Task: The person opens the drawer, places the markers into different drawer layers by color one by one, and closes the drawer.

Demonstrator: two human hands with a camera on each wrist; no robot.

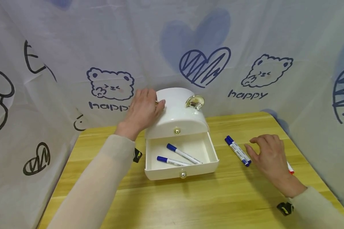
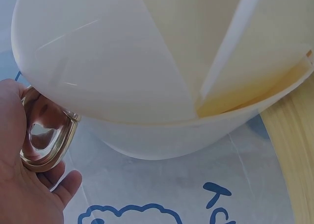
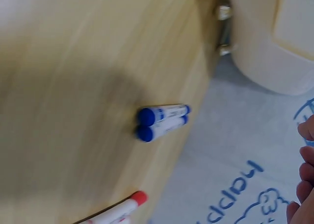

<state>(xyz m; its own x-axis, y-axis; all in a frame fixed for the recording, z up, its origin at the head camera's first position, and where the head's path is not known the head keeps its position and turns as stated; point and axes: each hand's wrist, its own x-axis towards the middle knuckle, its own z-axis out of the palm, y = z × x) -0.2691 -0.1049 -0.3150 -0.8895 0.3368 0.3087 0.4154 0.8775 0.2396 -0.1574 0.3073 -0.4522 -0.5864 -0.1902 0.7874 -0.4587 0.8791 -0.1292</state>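
Observation:
A white drawer box (image 1: 176, 109) with a rounded top stands on the table, its front drawer (image 1: 163, 174) pulled out. Two blue-capped markers (image 1: 186, 155) lie in the drawer. My left hand (image 1: 144, 109) grips the gold ear-shaped piece (image 2: 46, 131) on the box's left side, as the left wrist view shows close up. A matching gold ear (image 1: 195, 102) sticks out on the right. Over the table to the right of the box, my right hand (image 1: 270, 156) hovers with loosely bent fingers and nothing in it. Closest to it are two blue markers (image 1: 238, 151) lying side by side.
A red-capped marker (image 3: 132, 202) lies farther right, partly behind the right hand in the head view. The wood-grain table (image 1: 200, 203) backs onto a light curtain (image 1: 149, 41) with drawn hearts and bears. Small black-and-yellow pieces (image 1: 285, 209) show by both wrists.

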